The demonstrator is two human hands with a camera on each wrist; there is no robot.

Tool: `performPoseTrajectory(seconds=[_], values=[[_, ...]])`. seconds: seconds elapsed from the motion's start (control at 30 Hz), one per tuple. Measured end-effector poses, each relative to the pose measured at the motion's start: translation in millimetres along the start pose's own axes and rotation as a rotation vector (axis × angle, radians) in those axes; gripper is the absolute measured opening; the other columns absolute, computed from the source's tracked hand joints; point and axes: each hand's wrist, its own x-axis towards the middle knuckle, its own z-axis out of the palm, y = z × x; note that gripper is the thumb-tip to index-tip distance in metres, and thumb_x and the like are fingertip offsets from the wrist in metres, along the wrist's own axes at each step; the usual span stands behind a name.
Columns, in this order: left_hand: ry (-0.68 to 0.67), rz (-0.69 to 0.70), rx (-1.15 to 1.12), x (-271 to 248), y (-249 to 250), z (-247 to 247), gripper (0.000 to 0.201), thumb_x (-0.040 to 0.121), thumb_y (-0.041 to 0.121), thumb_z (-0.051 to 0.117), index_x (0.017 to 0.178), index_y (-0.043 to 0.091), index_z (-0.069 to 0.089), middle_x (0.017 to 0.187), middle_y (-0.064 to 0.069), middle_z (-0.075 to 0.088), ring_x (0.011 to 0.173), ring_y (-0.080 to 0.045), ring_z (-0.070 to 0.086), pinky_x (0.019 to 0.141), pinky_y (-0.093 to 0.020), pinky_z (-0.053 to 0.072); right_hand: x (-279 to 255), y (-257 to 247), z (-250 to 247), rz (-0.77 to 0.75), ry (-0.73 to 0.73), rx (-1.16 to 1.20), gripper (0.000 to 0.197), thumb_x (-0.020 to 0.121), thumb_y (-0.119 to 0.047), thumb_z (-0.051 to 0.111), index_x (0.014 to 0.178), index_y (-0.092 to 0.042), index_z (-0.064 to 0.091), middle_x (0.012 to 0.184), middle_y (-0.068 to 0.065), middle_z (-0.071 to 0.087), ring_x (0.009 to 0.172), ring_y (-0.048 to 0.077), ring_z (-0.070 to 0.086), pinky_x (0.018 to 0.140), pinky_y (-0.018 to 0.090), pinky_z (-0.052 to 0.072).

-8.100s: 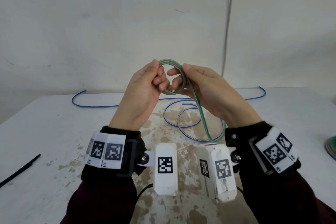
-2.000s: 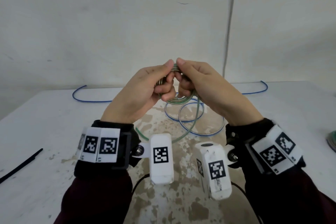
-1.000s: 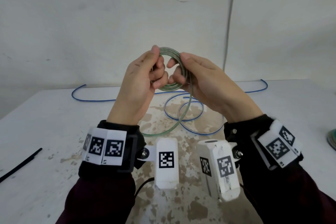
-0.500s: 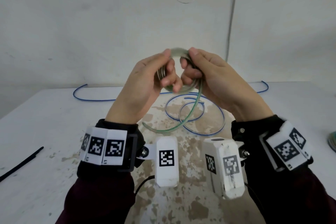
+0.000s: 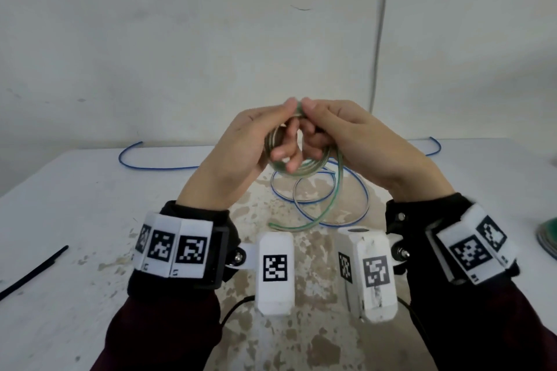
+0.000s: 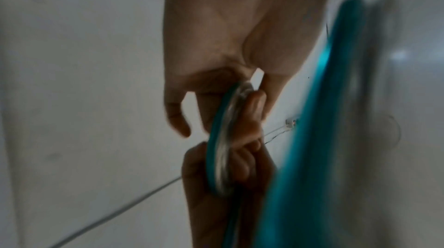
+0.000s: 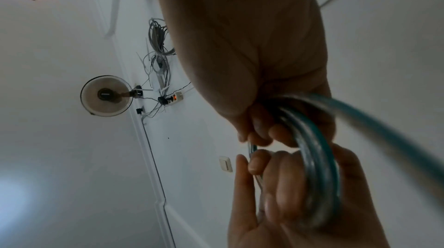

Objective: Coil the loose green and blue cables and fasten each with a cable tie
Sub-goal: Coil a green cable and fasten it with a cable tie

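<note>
The green cable (image 5: 313, 167) is a small coil held above the table, and both hands grip it. My left hand (image 5: 283, 132) pinches its top and left side, thumb on top. My right hand (image 5: 312, 126) holds the right side, thumb tip touching the left thumb. A short loose tail (image 5: 301, 224) hangs down from the coil and curves to the left. In the left wrist view the coil (image 6: 221, 138) runs between the fingers of both hands. In the right wrist view the coil (image 7: 319, 166) is blurred. The blue cable (image 5: 358, 190) lies in loose loops on the table behind.
A black cable tie (image 5: 33, 269) lies on the white table (image 5: 75, 205) at the far left. The blue cable's ends trail along the back edge, left (image 5: 129, 156) and right (image 5: 434, 144). A green round object (image 5: 548, 238) shows at the right edge.
The hands keep turning the green coil between them. The hanging tail has grown shorter than a second ago, and the coil has tipped from upright to nearly flat.
</note>
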Motion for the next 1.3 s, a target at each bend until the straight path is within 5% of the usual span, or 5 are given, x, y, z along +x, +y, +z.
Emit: performPoseTrajectory(seconds=[0.37,0.5,0.8,1.13,1.3], values=[[0.143,0.102,-0.124,0.8,-0.2,-2.9,0.038,0.102,0.027,0.035,0.067,0.012,0.039,0.046,0.005,0.023,0.042,-0.012,0.036,0.059,-0.028,0.036,2.4,-2.9,14.2,0.038,0.041,0.17,0.038,0.104,-0.025,0.03,0.087,-0.01,0.061,0.069,0.006,0.059,0.071,0.018,0.06,0.077,0.034,0.056],[0.198,0.138,-0.227,3.1,0.1,-0.6,0.039,0.103,0.029,0.032,0.068,0.012,0.037,0.048,0.006,0.024,0.043,-0.012,0.025,0.058,-0.024,0.044,3.8,-3.9,18.2,0.029,0.082,0.28,0.037,0.104,-0.022,0.031,0.088,-0.005,0.059,0.067,0.006,0.056,0.065,0.014,0.057,0.074,0.027,0.056],[0.271,0.215,-0.4,7.4,-7.3,6.8,0.042,0.103,0.033,0.027,0.069,0.012,0.037,0.048,0.003,0.026,0.048,-0.016,0.037,0.056,-0.023,0.042,5.1,-2.6,15.4,0.022,0.067,0.338,0.038,0.103,-0.023,0.032,0.09,-0.004,0.062,0.07,0.005,0.055,0.069,0.014,0.056,0.078,0.025,0.055],[0.032,-0.028,-0.024,1.9,0.1,-5.4,0.038,0.097,0.031,0.037,0.069,0.009,0.048,0.046,0.001,0.036,0.048,-0.02,0.05,0.058,-0.022,0.045,0.1,-3.6,3.1,-0.029,0.067,-0.147,0.035,0.104,-0.025,0.031,0.077,-0.014,0.049,0.062,-0.004,0.04,0.06,0.009,0.041,0.067,0.024,0.041],[-0.035,-0.061,0.168,-4.5,2.2,-13.0,0.037,0.094,0.03,0.041,0.077,0.002,0.058,0.053,-0.007,0.038,0.049,-0.021,0.056,0.065,-0.026,0.047,-2.4,-4.4,4.5,0.002,-0.006,-0.313,0.034,0.104,-0.024,0.033,0.078,-0.011,0.05,0.065,0.001,0.04,0.058,0.009,0.04,0.069,0.035,0.038]])
